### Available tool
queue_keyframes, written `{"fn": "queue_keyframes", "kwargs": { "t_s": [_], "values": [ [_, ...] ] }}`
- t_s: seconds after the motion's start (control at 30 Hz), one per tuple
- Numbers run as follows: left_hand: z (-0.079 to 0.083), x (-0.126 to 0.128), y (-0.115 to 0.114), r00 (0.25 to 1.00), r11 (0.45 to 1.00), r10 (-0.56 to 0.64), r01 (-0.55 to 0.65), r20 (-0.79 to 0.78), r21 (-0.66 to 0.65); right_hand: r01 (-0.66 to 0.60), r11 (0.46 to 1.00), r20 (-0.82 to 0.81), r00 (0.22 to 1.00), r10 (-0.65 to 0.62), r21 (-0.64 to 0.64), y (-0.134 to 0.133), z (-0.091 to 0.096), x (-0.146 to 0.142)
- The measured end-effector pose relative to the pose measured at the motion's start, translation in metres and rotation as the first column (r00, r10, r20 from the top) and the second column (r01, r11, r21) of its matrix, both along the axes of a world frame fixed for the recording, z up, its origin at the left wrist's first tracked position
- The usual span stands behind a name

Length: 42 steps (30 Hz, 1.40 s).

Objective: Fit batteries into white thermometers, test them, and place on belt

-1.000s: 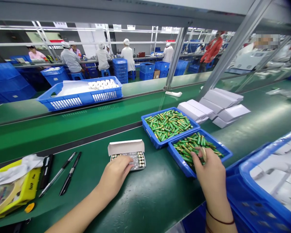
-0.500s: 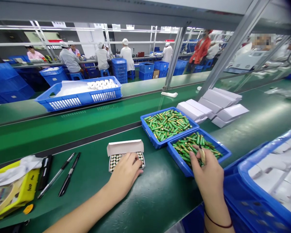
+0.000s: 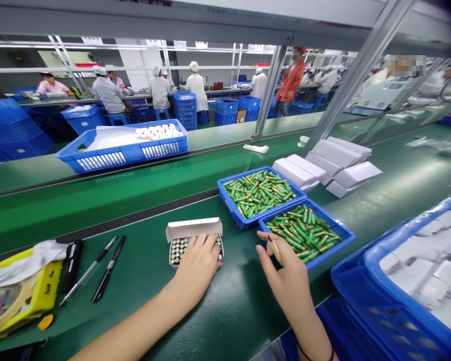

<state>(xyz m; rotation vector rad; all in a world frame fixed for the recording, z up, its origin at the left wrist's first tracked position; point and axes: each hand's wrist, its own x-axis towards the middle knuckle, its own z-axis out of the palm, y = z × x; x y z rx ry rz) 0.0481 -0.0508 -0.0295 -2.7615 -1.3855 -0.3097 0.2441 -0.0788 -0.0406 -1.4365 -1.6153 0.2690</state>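
— Head view: where were my hands?
— My left hand [image 3: 197, 260] lay on the box [image 3: 193, 228] on the counter [image 3: 229, 311], grip apart. My right hand [image 3: 285, 283] pinched a pale piece [image 3: 274, 249] just beside the near tray [image 3: 334, 250].

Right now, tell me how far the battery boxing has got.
Done: the open white box shows rows of battery ends at its left. In hand: the left hand lies on it; the right hand pinches a slim pale piece. Left: both blue trays hold heaps of green batteries.
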Motion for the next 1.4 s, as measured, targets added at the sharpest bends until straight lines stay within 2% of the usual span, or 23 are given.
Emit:
{"fn": "queue_keyframes", "kwargs": {
  "t_s": [0.1, 0.2, 0.27, 0.37, 0.47, 0.53, 0.6, 0.7, 0.87, 0.97, 1.03, 1.07, 1.1, 1.17, 1.2, 1.23, 1.27, 1.3, 1.33, 1.37, 1.4],
  "values": [
    [-0.002, -0.002, 0.0, 0.99, 0.998, 0.012, -0.003, 0.139, -0.062, -0.092, 0.995, -0.045, 0.995, 0.09, -0.049, -0.005, 0.0, -0.012],
    [-0.005, -0.006, 0.001, 0.909, 0.971, 0.119, -0.022, 0.398, -0.239, -0.152, 0.983, -0.07, 0.987, 0.145, -0.1, -0.009, -0.002, -0.02],
    [-0.003, -0.009, 0.003, 0.817, 0.925, 0.238, -0.025, 0.525, -0.38, -0.166, 0.977, -0.075, 0.985, 0.157, -0.134, -0.012, -0.001, -0.022],
    [0.006, -0.012, 0.005, 0.647, 0.828, 0.435, -0.015, 0.626, -0.56, -0.217, 0.956, -0.107, 0.974, 0.199, -0.198, -0.016, 0.004, -0.025],
    [0.016, -0.011, 0.005, 0.373, 0.711, 0.604, 0.146, 0.704, -0.688, -0.352, 0.893, -0.228, 0.928, 0.294, -0.281, -0.021, 0.011, -0.03],
    [0.02, -0.009, 0.004, 0.214, 0.653, 0.668, 0.291, 0.713, -0.699, -0.451, 0.831, -0.308, 0.882, 0.358, -0.326, -0.022, 0.013, -0.034],
    [0.022, -0.008, 0.001, 0.13, 0.616, 0.71, 0.36, 0.692, -0.7, -0.515, 0.778, -0.342, 0.849, 0.403, -0.36, -0.022, 0.014, -0.038],
    [0.023, -0.007, -0.003, 0.067, 0.589, 0.746, 0.397, 0.662, -0.704, -0.54, 0.749, -0.364, 0.834, 0.414, -0.385, -0.02, 0.012, -0.041],
    [0.023, -0.006, -0.005, 0.088, 0.575, 0.741, 0.428, 0.666, -0.697, -0.567, 0.737, -0.515, 0.784, 0.345, -0.369, -0.02, 0.01, -0.043],
    [0.026, -0.006, -0.007, 0.146, 0.579, 0.724, 0.404, 0.674, -0.709, -0.635, 0.687, -0.725, 0.65, 0.228, -0.353, -0.02, 0.006, -0.043],
    [0.028, -0.007, -0.01, 0.233, 0.59, 0.694, 0.358, 0.681, -0.724, -0.697, 0.633, -0.826, 0.541, 0.156, -0.336, -0.019, 0.002, -0.04],
    [0.028, -0.009, -0.013, 0.298, 0.596, 0.67, 0.33, 0.68, -0.732, -0.68, 0.655, -0.84, 0.527, 0.125, -0.33, -0.018, 0.0, -0.036],
    [0.027, -0.011, -0.017, 0.376, 0.602, 0.635, 0.308, 0.675, -0.737, -0.601, 0.731, -0.826, 0.556, 0.09, -0.324, -0.017, -0.002, -0.031],
    [0.023, -0.016, -0.026, 0.534, 0.623, 0.533, 0.278, 0.657, -0.731, -0.247, 0.929, -0.732, 0.68, -0.036, -0.275, -0.015, -0.003, -0.02],
    [0.021, -0.018, -0.03, 0.596, 0.65, 0.469, 0.267, 0.652, -0.711, -0.061, 0.974, -0.674, 0.732, -0.105, -0.218, -0.015, -0.003, -0.016],
    [0.017, -0.019, -0.035, 0.634, 0.7, 0.4, 0.255, 0.661, -0.668, 0.038, 0.985, -0.625, 0.769, -0.137, -0.168, -0.016, -0.003, -0.014],
    [0.014, -0.02, -0.038, 0.65, 0.768, 0.331, 0.234, 0.683, -0.596, 0.014, 0.987, -0.596, 0.796, -0.107, -0.158, -0.016, -0.002, -0.015],
    [0.011, -0.02, -0.041, 0.651, 0.848, 0.253, 0.207, 0.715, -0.488, -0.109, 0.977, -0.603, 0.798, -0.023, -0.182, -0.018, -0.002, -0.018],
    [0.009, -0.02, -0.042, 0.646, 0.918, 0.159, 0.183, 0.747, -0.353, -0.28, 0.935, -0.644, 0.761, 0.078, -0.218, -0.019, -0.002, -0.023],
    [0.007, -0.02, -0.043, 0.641, 0.962, 0.052, 0.174, 0.766, -0.211, -0.431, 0.87, -0.707, 0.691, 0.148, -0.24, -0.02, -0.002, -0.029],
    [0.006, -0.019, -0.043, 0.636, 0.979, -0.052, 0.183, 0.77, -0.085, -0.53, 0.812, -0.771, 0.614, 0.17, -0.243, -0.021, -0.002, -0.036]
  ]
}}
